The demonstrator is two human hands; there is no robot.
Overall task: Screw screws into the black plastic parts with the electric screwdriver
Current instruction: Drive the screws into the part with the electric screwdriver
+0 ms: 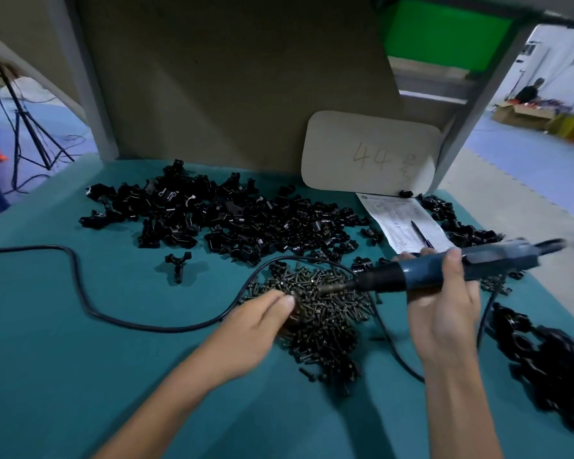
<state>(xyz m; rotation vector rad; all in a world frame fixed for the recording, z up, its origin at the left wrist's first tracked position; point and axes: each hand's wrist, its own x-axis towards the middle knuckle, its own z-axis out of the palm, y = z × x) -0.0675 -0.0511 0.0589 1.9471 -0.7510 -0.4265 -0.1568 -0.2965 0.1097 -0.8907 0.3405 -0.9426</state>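
Right grip: fingers curled round the blue barrel of the electric screwdriver, just right of the screw pile.
Left grip: fingertips in the screw pile beside the bit; I cannot tell whether they pinch anything.
Handling: I judge the driver stiff and fairly heavy, tugged by its cord; mid-barrel suits it. The screws look small and slippery.
Axis: nearly level, bit pointing left into the pile.
Black plastic parts: heaped beyond the pile on the counter.
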